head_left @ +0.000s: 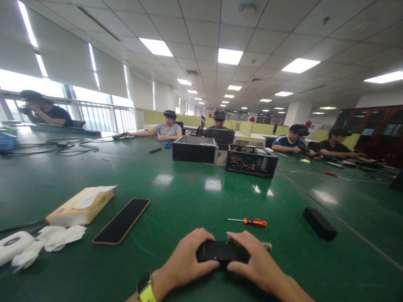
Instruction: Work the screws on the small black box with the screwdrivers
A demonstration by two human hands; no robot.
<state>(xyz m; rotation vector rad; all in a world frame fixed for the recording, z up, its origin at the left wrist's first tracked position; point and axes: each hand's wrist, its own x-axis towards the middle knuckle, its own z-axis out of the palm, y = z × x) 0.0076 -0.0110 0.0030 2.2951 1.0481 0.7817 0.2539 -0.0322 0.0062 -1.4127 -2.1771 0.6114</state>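
A small black rectangular box (220, 251) sits low in the middle of the view, between my two hands. My left hand (189, 256) grips its left end, thumb along the near side and fingers over the far side. On the other end, my right hand (253, 258) closes in the same way, its forefinger and thumb on the black casing. What the box is, I cannot tell. Just beyond lies a screwdriver (255, 222) with an orange and black handle, its shaft pointing left. A small pale object (267, 246) is partly hidden behind my right hand.
Left of my hands lie a smartphone (122, 221), a tissue pack (82, 205) and crumpled tissues (59, 237). A black oblong block (320, 223) rests at right. Farther back stand a computer case (195, 151) and an open metal chassis (252, 162). Several people sit around the green table (176, 197).
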